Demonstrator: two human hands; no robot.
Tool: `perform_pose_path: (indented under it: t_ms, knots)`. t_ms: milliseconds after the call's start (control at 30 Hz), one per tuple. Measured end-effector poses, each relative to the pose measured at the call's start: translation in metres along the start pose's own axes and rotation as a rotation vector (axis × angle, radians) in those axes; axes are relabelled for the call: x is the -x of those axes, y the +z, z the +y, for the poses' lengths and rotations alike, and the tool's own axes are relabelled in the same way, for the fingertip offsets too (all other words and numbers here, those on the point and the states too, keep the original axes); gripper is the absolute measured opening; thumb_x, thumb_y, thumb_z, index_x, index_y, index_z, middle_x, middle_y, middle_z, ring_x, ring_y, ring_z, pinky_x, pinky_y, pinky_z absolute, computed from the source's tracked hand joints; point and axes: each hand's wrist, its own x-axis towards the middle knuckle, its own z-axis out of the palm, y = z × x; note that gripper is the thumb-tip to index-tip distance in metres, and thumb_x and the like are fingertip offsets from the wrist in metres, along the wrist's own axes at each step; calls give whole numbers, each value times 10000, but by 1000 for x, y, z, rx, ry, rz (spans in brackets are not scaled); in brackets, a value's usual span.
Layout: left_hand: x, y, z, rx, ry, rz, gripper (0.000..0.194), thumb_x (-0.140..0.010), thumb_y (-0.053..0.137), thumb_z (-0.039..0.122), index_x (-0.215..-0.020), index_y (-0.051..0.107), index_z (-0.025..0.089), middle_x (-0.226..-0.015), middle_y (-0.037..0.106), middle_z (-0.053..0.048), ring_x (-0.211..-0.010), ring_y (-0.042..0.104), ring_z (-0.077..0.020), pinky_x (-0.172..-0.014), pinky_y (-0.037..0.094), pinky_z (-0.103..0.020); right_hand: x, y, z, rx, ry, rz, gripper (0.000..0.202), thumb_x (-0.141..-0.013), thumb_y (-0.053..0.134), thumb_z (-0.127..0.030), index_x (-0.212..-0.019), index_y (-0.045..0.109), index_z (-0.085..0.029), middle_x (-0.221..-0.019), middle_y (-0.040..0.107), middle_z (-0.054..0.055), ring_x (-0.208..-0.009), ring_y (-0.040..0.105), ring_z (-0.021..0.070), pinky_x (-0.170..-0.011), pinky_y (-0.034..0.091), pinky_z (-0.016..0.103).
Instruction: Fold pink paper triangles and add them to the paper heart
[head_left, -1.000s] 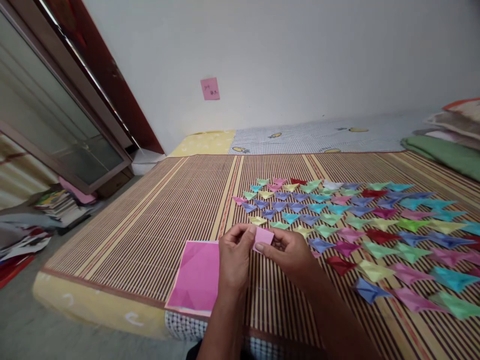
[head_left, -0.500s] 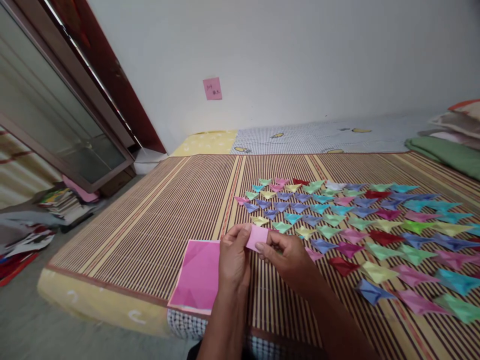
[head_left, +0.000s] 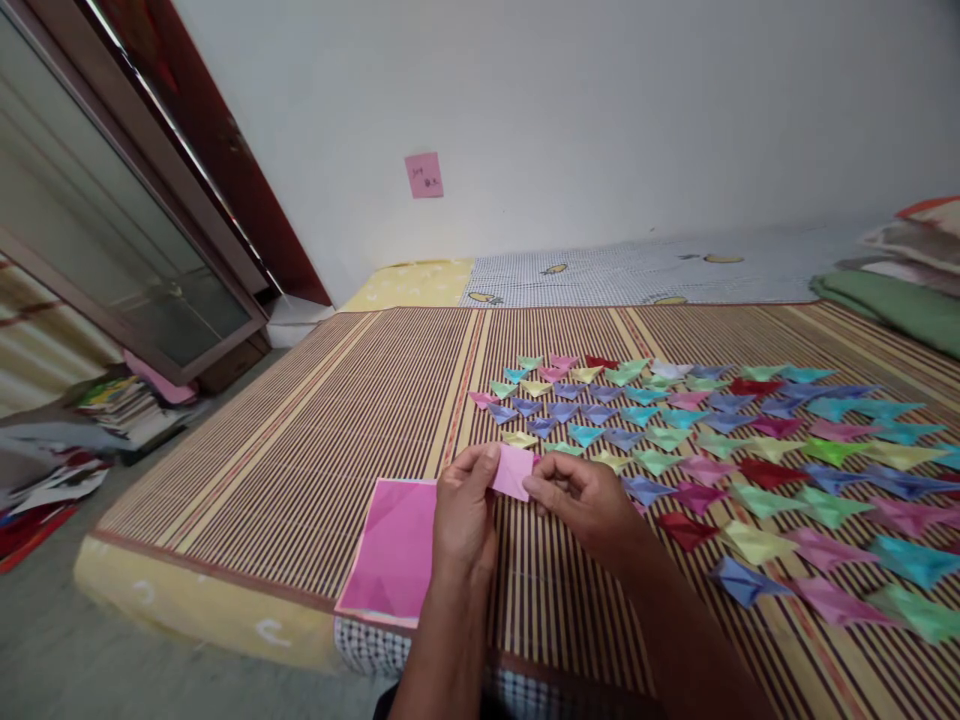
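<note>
A small light-pink square of folded paper (head_left: 513,472) is held up between my two hands over the striped mat. My left hand (head_left: 466,505) pinches its left edge between thumb and fingers. At the lower right corner, my right hand (head_left: 581,500) grips it with thumb and forefinger, the other fingers curled. Left of my left wrist lies a stack of magenta paper sheets (head_left: 390,550), partly hidden behind my forearm. Rows of small folded paper shapes (head_left: 761,543) in many colours spread to the right and beyond my hands.
The striped mat (head_left: 285,430) covers a bed whose front edge is near me. A pink note (head_left: 424,175) is stuck on the wall. Folded green cloth (head_left: 892,308) lies at the far right. Books (head_left: 120,405) are piled on the left by a glass-panelled door (head_left: 142,210).
My right hand has shifted slightly right and its thumb has moved to the paper's lower right corner. More of the pink square's face shows. My left hand keeps its pinch.
</note>
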Motion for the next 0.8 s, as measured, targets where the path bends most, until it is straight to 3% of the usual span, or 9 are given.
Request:
perform_pose_path:
  t_ms: [233, 367, 467, 667, 800]
  knots:
    - [2, 3, -2, -3, -73, -109, 364, -533, 978, 348, -678, 726, 129, -610, 703, -7, -559, 604, -108, -608, 492, -222, 0, -4, -2, 3, -33, 122, 275, -917, 622, -396, -721, 610, -203, -616, 558, -31, -583, 520, 142, -573, 390, 263]
    - [1, -3, -8, -136, -45, -123, 322, -606, 947, 346, -685, 729, 123, -611, 690, -6, -561, 591, -105, -588, 471, -213, 4, -8, -11, 295, -169, 191, 265, -918, 600, -304, -672, 563, -210, -620, 501, -32, -593, 473, 144, -585, 350, 280]
    - [-1, -7, -14, -227, 19, -123, 281, -666, 913, 344, -712, 751, 118, -635, 700, -11, -581, 601, -110, -591, 470, -214, 5, -11, -14, 417, -236, 212, 235, -918, 593, -273, -693, 576, -209, -672, 541, -14, -647, 508, 158, -632, 370, 293]
    - [-3, -5, -14, -131, 158, 31, 286, -647, 918, 369, -734, 761, 146, -655, 724, -2, -589, 629, -123, -581, 492, -221, 2, -9, -4, 126, -63, 150, 347, -977, 544, -432, -709, 577, -214, -611, 542, -27, -576, 509, 144, -561, 380, 269]
    - [-3, -2, -12, -61, 206, 117, 295, -626, 928, 368, -742, 759, 156, -694, 741, -2, -635, 657, -129, -621, 522, -225, 3, -1, -4, 73, -36, 243, 324, -915, 650, -429, -695, 548, -215, -582, 511, -47, -529, 472, 124, -520, 354, 254]
